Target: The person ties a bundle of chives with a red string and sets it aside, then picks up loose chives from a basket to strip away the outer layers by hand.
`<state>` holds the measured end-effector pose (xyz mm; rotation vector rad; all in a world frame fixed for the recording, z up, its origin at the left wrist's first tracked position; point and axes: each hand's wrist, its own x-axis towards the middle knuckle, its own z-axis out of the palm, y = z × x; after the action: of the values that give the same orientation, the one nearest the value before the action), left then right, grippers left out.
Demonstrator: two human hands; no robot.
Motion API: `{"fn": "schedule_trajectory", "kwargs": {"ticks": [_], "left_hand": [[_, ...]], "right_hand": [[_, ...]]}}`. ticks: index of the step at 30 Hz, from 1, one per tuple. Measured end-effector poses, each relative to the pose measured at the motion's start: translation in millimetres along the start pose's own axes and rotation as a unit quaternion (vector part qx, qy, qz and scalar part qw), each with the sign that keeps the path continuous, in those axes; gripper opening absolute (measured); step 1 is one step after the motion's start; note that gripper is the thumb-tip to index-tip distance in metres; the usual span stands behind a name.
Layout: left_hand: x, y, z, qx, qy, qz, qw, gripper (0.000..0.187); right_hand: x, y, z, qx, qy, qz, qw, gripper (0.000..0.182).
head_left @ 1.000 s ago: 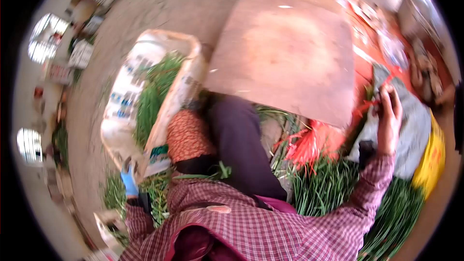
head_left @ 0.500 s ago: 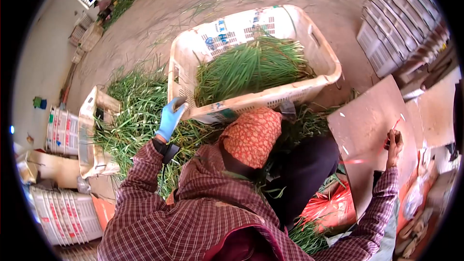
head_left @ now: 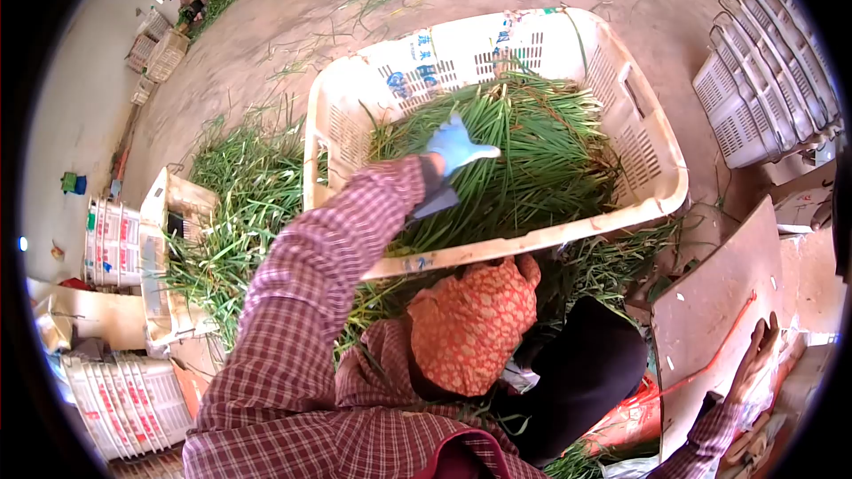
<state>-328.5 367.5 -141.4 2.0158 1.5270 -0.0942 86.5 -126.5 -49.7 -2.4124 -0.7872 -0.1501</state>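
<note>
My left hand (head_left: pixel 457 146), in a blue glove, reaches over the near wall of a white plastic crate (head_left: pixel 404 263). Its fingers and thumb are spread, just above or touching the long green chives (head_left: pixel 541 151) heaped inside; contact is hard to tell. My right hand (head_left: pixel 756 359), bare, is at the lower right beside a tilted brown board (head_left: pixel 710 310). Its fingers are stretched out and nothing shows in them. A thin red strip (head_left: pixel 729 337) runs across the board near that hand, down towards a bunch of red plastic strips (head_left: pixel 626 421).
Loose chives (head_left: pixel 240 204) lie left of the crate, beside a smaller worn crate (head_left: pixel 155 257). Stacked white crates (head_left: pixel 763 80) stand at the right, more crates (head_left: pixel 129 399) at lower left. An orange floral cloth (head_left: pixel 470 328) and a dark-clad knee (head_left: pixel 595 372) are close below the crate.
My left hand has left the crate's near left corner and moved in over the chives. My right hand has moved down and right, its fingers now extended and apart from the red strip.
</note>
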Motion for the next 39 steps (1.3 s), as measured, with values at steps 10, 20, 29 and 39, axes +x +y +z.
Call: {"fn": "schedule_trajectory", "kwargs": {"ticks": [10,20,29,39], "left_hand": [[81,-38,44,0.114,0.009,-0.070,0.991,0.126],[122,-162,18,-0.075,-0.039,0.231,0.969,0.034],[-35,-108,-127,-0.594,-0.058,0.154,0.788,0.040],[-227,-34,-219,-0.692,0.122,0.228,0.674,0.046]], "right_hand": [[-26,-64,29,0.067,-0.080,0.021,0.994,0.035],[-13,-139,60,0.098,-0.168,-0.082,0.977,0.031],[12,-324,111,0.245,-0.271,-0.302,0.881,0.040],[-113,-516,142,0.440,-0.365,-0.450,0.686,0.101]]}}
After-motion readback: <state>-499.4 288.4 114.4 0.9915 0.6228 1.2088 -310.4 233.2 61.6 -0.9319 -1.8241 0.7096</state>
